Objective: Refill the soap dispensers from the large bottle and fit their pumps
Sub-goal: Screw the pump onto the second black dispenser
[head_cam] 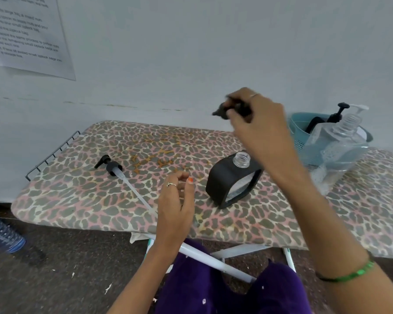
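Head view looks down on our worktop [77, 200], a padded board in a leopard-print fabric of grey blotches on pink and cream, with a thin wire rack [52, 155] at its left end and white metal legs [213, 260] crossing below. Near the middle stands a soap dispenser [233, 180], a rounded black frame around a clear body, its threaded clear neck uncapped and tilted toward us. Well to its left lies a black pump [109, 165] on its side, its long translucent tube running across the fabric toward our left hand [176, 200]. At the far right stands the large bottle [336, 150], clear ribbed plastic with an open threaded neck, just in front of a teal perforated basket [298, 125] holding another black pump [338, 113] and a white one [359, 108].

Our right hand [259, 123] is raised above the dispenser, wrist bent, its grip curled and clamped on a second black pump head [225, 111] (blurred, so we cannot tell whether a tube hangs from it). A green bangle [352, 274] circles that forearm. Our left hand hovers over the near edge of the board beside the dispenser, fingers loosely curled and holding nothing, a ring on one finger.
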Demonstrator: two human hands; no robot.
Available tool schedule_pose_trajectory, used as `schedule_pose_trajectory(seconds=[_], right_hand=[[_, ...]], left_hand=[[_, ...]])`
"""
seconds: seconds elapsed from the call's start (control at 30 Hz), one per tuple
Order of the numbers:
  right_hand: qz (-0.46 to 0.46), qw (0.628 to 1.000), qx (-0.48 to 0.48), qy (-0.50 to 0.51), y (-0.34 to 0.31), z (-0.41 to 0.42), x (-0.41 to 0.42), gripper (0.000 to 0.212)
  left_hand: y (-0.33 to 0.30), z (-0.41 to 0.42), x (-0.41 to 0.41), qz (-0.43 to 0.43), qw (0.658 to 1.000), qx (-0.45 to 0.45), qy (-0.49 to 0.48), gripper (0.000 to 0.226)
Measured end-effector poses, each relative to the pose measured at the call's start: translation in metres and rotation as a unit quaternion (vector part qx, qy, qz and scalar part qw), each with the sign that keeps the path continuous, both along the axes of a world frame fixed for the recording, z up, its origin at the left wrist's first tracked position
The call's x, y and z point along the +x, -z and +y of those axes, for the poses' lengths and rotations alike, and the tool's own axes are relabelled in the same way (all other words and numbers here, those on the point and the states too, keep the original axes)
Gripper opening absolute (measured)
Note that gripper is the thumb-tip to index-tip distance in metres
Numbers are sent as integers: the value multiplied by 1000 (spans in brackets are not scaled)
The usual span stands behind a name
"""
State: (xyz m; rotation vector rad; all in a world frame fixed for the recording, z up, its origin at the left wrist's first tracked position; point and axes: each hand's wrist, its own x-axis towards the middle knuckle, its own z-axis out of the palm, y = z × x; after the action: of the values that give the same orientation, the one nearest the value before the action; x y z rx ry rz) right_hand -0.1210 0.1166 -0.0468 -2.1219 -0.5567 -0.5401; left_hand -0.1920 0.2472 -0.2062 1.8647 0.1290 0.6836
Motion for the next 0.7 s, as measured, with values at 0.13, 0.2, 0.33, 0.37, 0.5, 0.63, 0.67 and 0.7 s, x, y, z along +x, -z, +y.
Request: schedule_pose_trajectory(seconds=[0.13, 0.2, 0.33, 0.37, 0.5, 0.63, 0.67, 0.7], right_hand=[[-31, 997, 66, 35, -14, -56, -7, 11], [-48, 994, 88, 47, -20, -78, -12, 10], [-64, 991, 109, 48, -24, -103, -22, 12], [-62, 991, 106, 47, -24, -106, -23, 12], [-49, 996, 68, 38, -21, -106, -23, 13], [-48, 997, 45, 28, -20, -99, -20, 15], [-47, 998, 41, 24, -20, -97, -19, 15], [-45, 998, 34, 20, -20, -95, -17, 15]], left_hand=[[-4, -6, 2, 4, 999, 43, 19, 19], [-6, -9, 2, -2, 997, 67, 29, 28], [-5, -15, 5, 1, 994, 97, 50, 45], [-5, -17, 6, 2, 994, 99, 54, 47], [-7, -22, 6, 6, 993, 104, 54, 46], [-5, -20, 5, 14, 994, 99, 52, 58], [-4, -20, 6, 15, 994, 99, 53, 62], [-4, -20, 6, 16, 993, 99, 54, 64]])
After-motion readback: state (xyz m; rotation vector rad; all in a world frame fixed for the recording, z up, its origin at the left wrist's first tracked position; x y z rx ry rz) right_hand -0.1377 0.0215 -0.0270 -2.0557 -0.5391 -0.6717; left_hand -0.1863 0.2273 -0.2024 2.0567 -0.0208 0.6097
